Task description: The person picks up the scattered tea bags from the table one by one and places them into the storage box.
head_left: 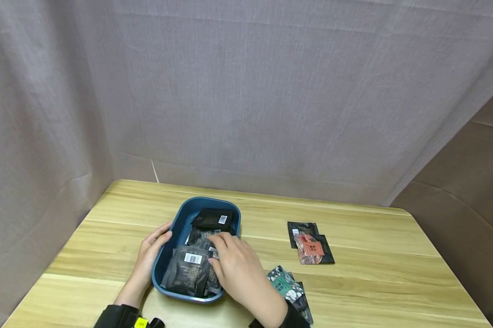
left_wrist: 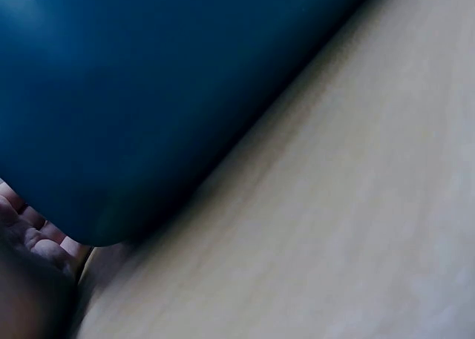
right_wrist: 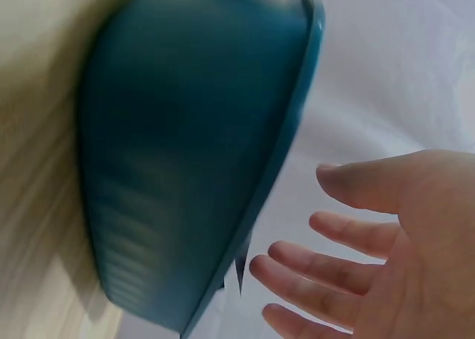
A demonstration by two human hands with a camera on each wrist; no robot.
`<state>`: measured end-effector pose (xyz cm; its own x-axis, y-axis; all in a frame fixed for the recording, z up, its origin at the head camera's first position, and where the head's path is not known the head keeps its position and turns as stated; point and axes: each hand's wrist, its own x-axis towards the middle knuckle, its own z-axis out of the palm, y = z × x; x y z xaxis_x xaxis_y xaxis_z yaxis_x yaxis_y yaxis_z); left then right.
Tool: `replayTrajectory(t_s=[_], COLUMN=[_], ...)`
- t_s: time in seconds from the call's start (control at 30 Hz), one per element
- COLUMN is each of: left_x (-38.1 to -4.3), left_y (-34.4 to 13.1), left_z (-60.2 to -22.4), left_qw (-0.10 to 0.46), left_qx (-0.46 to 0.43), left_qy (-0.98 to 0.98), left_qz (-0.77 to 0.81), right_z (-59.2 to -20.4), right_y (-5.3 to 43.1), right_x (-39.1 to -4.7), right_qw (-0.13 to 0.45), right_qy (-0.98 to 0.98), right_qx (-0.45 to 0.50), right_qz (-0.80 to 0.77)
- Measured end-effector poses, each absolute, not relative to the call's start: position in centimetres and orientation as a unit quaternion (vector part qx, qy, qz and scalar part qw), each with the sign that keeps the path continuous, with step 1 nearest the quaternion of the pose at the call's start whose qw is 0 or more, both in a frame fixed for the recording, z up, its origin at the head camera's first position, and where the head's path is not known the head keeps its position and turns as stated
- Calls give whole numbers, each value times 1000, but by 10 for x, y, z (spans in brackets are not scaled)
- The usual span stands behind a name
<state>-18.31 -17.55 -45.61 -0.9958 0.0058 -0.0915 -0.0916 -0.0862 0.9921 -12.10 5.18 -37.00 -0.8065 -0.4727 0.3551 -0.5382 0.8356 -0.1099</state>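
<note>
A blue plastic bin (head_left: 158, 269) stands on the table with several dark sachets (head_left: 189, 271) inside, some showing white barcode labels. My left hand (head_left: 149, 250) rests against the bin's left outer wall. In the left wrist view its fingers (left_wrist: 52, 250) show only partly, behind the bin's corner. My right hand (head_left: 240, 269) is over the bin's right rim, its fingertips at the sachets. The right wrist view shows that hand (right_wrist: 371, 257) with fingers spread and loosely bent, nothing between them, beside the bin's wall (right_wrist: 171, 168).
Right of the bin lie a black sachet (head_left: 305, 227) and a sachet with a red label (head_left: 312, 249), overlapping. Nearer the front, a green-labelled sachet (head_left: 283, 282) lies on darker ones, partly hidden by my right forearm. A grey cloth (head_left: 250, 100) hangs behind the wooden table (head_left: 377, 273).
</note>
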Motion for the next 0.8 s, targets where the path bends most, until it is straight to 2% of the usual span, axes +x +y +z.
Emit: replayTrajectory(t_s=[0.13,0.27,0.47,0.7,0.8], left_x=[-183,-183,-183,-183,-183], left_y=[-176,-176,-175,-176,-176], left_z=[-456,-457,-456,-456,-457], left_qw=[32,34,38,35,30], left_qx=[-33,-33,-31,-28,-25], left_qy=[678,676,673,672,669], left_qz=[733,736,738,739,742], right_z=[-367,-360,-341,-332,-335], right_y=[60,71,101,133,139], right_x=[-125,-128,-129,-131,-135], right_qw=[156,127,27,-109,-128], right_qy=[-950,-955,-959,-964,-968], right_qx=[253,250,231,139,100], right_qz=[94,99,164,198,191])
